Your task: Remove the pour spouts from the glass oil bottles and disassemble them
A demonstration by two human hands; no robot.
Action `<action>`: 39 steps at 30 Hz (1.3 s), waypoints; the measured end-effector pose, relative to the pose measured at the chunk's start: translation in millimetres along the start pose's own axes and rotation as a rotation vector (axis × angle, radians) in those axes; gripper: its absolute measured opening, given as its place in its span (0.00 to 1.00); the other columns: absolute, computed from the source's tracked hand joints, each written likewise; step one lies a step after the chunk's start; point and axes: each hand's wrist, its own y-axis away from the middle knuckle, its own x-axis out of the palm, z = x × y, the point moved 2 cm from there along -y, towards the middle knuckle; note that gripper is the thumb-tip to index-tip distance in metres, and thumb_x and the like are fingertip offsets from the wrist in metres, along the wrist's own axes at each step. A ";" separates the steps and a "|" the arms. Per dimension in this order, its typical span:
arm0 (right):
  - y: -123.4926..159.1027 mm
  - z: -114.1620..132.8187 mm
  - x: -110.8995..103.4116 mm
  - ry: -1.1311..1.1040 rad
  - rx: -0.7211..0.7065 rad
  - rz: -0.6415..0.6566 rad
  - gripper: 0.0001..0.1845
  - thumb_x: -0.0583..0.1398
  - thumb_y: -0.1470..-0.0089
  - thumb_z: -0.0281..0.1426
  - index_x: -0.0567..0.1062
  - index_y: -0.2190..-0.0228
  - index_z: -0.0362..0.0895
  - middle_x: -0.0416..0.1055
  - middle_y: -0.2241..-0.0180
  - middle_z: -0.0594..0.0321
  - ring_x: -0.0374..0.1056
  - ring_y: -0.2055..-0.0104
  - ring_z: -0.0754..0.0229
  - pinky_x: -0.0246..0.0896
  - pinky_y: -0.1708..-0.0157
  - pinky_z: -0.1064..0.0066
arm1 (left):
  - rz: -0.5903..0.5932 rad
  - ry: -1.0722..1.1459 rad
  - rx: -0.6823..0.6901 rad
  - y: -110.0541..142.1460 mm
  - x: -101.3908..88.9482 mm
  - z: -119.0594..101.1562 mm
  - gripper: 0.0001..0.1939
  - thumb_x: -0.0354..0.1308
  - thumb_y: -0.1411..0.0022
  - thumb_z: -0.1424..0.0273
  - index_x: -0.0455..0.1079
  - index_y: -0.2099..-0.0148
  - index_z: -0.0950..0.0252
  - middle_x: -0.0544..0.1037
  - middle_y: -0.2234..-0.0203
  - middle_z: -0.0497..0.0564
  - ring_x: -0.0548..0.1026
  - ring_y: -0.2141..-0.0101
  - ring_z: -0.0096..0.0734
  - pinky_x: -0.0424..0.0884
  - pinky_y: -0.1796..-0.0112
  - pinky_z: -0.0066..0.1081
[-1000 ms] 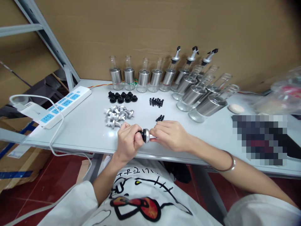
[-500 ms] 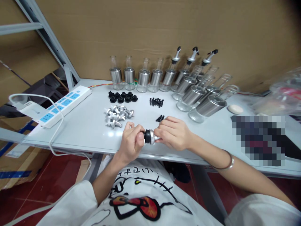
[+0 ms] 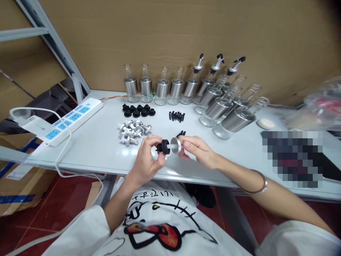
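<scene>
My left hand (image 3: 146, 158) pinches a ribbed black rubber stopper (image 3: 163, 147) between thumb and fingers. Facing it, my right hand (image 3: 200, 152) grips a silver pourer spout (image 3: 176, 145) by its far end, which the fingers hide. The spout's thin stem points at the stopper and its tip meets the stopper's face; a gap separates the disc from the rubber. Both parts are held above the front of the table. Nearby lie a heap of silver pourer spouts (image 3: 133, 131), several black stoppers (image 3: 144, 113), small black tubes (image 3: 177, 116) and tiny black caps (image 3: 181, 133).
Glass bottles with steel sleeves (image 3: 162, 87) line the back; three carry pourers (image 3: 198, 67). More bottles (image 3: 238, 121) stand at right, near a white oval object (image 3: 265, 123) and plastic bags (image 3: 317, 106). A power strip (image 3: 76, 117) with its cable lies left.
The spout's disc has come away from the stopper, exposing the stem between them. Both hands have risen slightly, and the left fingers have loosened from a fist into a pinch.
</scene>
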 end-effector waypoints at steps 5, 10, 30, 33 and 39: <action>-1.5 3.8 -2.2 0.165 -0.015 -0.061 0.20 0.47 0.35 0.43 0.63 0.73 0.44 0.60 0.75 0.66 0.58 0.72 0.65 0.54 0.70 0.72 | 0.066 -0.113 0.022 -9.6 -18.9 -9.6 0.11 0.56 0.41 0.75 0.62 0.56 0.61 0.70 0.67 0.47 0.69 0.69 0.26 0.67 0.66 0.29; -4.6 3.1 -2.5 0.465 -0.059 -0.163 0.13 0.48 0.35 0.35 0.69 0.64 0.43 0.62 0.68 0.62 0.61 0.66 0.62 0.58 0.63 0.69 | 0.300 -0.456 -0.025 -15.3 -45.5 -6.5 0.08 0.58 0.39 0.70 0.67 0.57 0.62 0.75 0.65 0.49 0.72 0.63 0.33 0.64 0.59 0.36; -44.7 1.7 -8.3 1.130 -0.075 -0.140 0.09 0.56 0.40 0.28 0.75 0.61 0.40 0.73 0.65 0.54 0.67 0.63 0.55 0.56 0.64 0.66 | 0.119 -0.774 -0.325 -48.2 -109.3 22.9 0.13 0.54 0.37 0.65 0.72 0.52 0.58 0.73 0.61 0.53 0.71 0.58 0.44 0.62 0.54 0.42; -44.8 0.7 5.3 1.135 -0.039 -0.035 0.09 0.56 0.40 0.27 0.76 0.63 0.40 0.73 0.67 0.56 0.66 0.65 0.57 0.54 0.66 0.67 | 0.244 -0.855 -0.461 -67.8 -133.4 56.7 0.14 0.53 0.39 0.65 0.73 0.53 0.59 0.74 0.61 0.54 0.73 0.63 0.43 0.65 0.57 0.41; -47.5 -6.3 25.9 1.105 0.016 0.128 0.12 0.54 0.38 0.27 0.77 0.64 0.40 0.71 0.70 0.57 0.65 0.68 0.59 0.55 0.68 0.68 | 0.575 -0.899 -0.549 -104.3 -144.2 126.4 0.14 0.56 0.47 0.64 0.76 0.59 0.60 0.79 0.63 0.54 0.74 0.64 0.46 0.67 0.61 0.38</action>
